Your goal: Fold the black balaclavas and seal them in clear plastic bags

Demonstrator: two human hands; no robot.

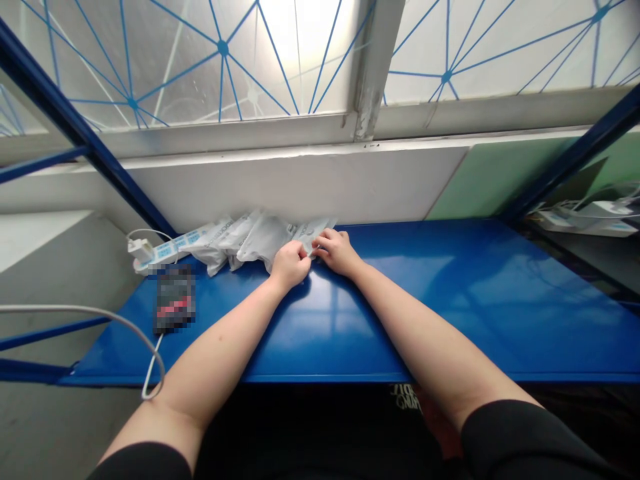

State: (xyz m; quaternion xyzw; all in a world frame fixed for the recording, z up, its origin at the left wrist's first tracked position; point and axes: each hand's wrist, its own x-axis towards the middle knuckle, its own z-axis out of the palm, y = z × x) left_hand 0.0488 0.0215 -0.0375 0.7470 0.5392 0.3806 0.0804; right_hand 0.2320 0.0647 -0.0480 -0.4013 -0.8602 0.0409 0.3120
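A row of whitish plastic bags (265,237) with grey print lies along the back of the blue shelf (450,313). The rightmost plastic bag (306,231) is just behind both my hands. My left hand (291,265) is closed in a pinch at that bag's near edge, thumb and forefinger together. Close on its right, my right hand (338,252) pinches the same edge with curled fingers. A small pale bit shows between the two hands; the fingers hide most of what they hold.
A white power strip (173,249) with a plugged-in adapter (141,249) stands at the back left. In front of it lies a blurred-out dark device (174,299) with a cable. A grey cable (120,320) loops near my left forearm. Blue frame posts (100,153) flank the shelf.
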